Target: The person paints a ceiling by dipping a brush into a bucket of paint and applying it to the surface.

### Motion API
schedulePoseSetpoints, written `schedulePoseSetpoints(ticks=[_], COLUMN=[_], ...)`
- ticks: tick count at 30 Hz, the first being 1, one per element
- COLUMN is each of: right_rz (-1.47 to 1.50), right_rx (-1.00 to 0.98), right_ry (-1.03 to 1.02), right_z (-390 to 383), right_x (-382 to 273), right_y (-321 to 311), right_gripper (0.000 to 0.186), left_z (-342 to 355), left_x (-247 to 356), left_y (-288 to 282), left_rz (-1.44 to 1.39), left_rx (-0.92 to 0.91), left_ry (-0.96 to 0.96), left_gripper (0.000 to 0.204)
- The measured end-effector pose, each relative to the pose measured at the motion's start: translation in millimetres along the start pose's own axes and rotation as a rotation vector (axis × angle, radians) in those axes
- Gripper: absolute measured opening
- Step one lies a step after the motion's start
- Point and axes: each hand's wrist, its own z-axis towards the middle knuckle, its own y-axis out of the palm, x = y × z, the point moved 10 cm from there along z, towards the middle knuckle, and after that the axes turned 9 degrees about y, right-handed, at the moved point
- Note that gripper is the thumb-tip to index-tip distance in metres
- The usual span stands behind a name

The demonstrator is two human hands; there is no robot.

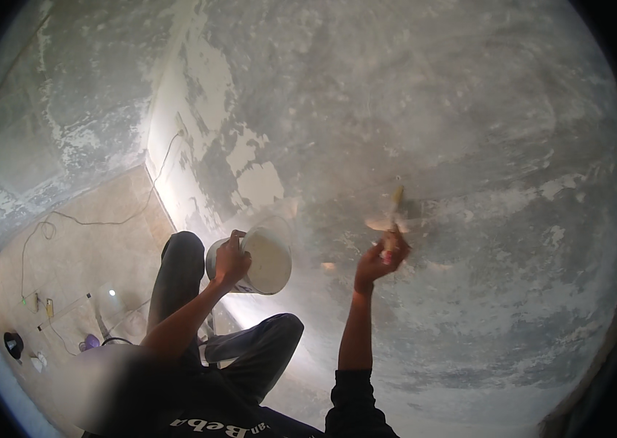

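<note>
My left hand (231, 261) grips the rim of a pale bucket (229, 280), which is tilted so its round mouth faces the wall side. Whitish material (269, 261) shows inside it. My right hand (385, 255) is raised at the wall, closed around the handle of a paintbrush (398, 198). The brush points up, its yellowish end at or very near the wall; blur hides whether it touches. A pinkish patch shows at the fingers of that hand. The grey wall (469, 146) behind it is mottled, with pale patches.
Left of the bucket, the wall meets another patchy wall (82, 87) at a corner. A thin cable (97, 222) runs down and across the tan floor (115, 248). Small tools, a dark round object (13, 344) and a purple item (90, 342) lie there. My bent knees (184, 252) are below the bucket.
</note>
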Motion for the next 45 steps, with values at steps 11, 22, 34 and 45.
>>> schedulePoseSetpoints(ticks=[11, 22, 34, 45], right_rz=[0.254, 0.288, 0.198, 0.272], right_rx=[-0.466, -0.404, -0.179, -0.572], right_ry=[0.243, 0.291, 0.06, 0.495], right_z=[-175.6, -134.5, -99.9, -212.3], right_x=[24.2, 41.7, 37.3, 48.4], right_y=[117.2, 110.8, 34.6, 144.9], right_gripper=[0.008, 0.007, 0.009, 0.009], left_z=[0.3, 2.3, 0.1, -5.2], left_x=[-16.0, -8.9, -5.1, -8.0], left_y=[-7.9, -11.1, -4.5, -6.7], left_rz=[0.032, 0.049, 0.083, 0.071], left_rx=[0.115, 0.097, 0.122, 0.102], left_ry=[0.018, 0.086, 0.092, 0.078], left_gripper=[0.04, 0.039, 0.04, 0.04])
